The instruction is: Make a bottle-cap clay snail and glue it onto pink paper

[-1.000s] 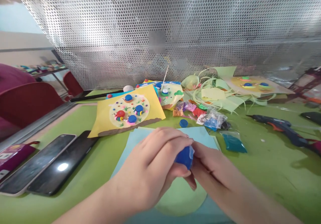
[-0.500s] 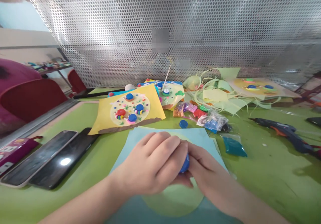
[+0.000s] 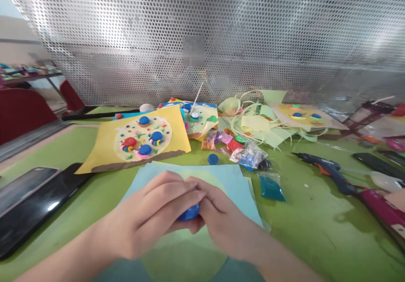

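One glossy blue piece [image 3: 190, 213], probably light and slightly slippery, stiffness uncertain, is gripped between left hand [image 3: 152, 214] and right hand [image 3: 223, 218] above the pale green circle [image 3: 185, 256], likely best held by its sides.

The green table [image 3: 303, 240] carries 2 phones [image 3: 41, 210] at left, blue paper [image 3: 242, 193], a blue cap [image 3: 213, 159] and a glue gun [image 3: 338, 178].

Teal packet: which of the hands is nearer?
Right. The right hand is to the packet's left and closer to the camera, not touching it; the left hand is farther left, on the right hand's other side.
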Demonstrator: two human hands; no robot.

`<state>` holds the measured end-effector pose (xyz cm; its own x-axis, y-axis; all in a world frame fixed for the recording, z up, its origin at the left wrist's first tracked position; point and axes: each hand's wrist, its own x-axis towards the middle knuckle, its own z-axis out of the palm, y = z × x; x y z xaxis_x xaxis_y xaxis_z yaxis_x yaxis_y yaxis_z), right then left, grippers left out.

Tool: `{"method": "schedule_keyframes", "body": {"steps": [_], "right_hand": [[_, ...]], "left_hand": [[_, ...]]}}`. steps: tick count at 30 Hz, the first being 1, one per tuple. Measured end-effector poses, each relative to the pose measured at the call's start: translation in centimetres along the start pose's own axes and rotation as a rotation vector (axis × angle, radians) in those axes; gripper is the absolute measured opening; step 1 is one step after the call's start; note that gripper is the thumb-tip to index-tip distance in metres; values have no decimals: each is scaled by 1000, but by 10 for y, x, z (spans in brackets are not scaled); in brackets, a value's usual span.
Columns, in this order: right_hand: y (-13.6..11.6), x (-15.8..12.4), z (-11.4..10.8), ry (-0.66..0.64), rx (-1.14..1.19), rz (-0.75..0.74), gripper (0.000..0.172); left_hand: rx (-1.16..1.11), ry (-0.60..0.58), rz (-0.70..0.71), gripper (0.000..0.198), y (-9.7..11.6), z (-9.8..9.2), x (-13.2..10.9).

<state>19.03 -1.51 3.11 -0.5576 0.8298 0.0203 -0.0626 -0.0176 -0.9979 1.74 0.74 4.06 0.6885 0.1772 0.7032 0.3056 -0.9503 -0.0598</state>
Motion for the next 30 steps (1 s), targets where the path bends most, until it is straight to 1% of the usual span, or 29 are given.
{"method": "schedule_keyframes", "body": {"steps": [2,4,8,10,12,15,17,21,25,30], "right_hand": [[6,3,3,12,53,-60,17],[12,7,7,40,125,-109,16],[12,10,17,82,336,-99,21],[8,8,20,53,364,-101,20],[2,5,20,2,335,-124,15],[-3,0,17,-7,222,-161,18],[-4,-2,14,33,79,-195,20],[-2,-4,9,62,-168,-193,14],[0,-4,7,95,-369,-211,11],[-1,-5,3,166,-623,-211,8]], "left_hand": [[-41,-9,-6,47,-1,1,-6],[-103,-25,-32,53,-1,2,-12],[-202,-48,-102,46,1,-2,-14],[-156,-12,-109,44,0,-6,-10],[-102,83,-113,45,-2,-10,-5],[-131,217,-141,42,-5,-9,0],[-196,237,-171,40,-5,-6,0],[-263,210,-195,41,-2,0,-3],[-276,196,-214,37,0,-1,-3],[-215,140,-154,35,-1,-6,5]]}}
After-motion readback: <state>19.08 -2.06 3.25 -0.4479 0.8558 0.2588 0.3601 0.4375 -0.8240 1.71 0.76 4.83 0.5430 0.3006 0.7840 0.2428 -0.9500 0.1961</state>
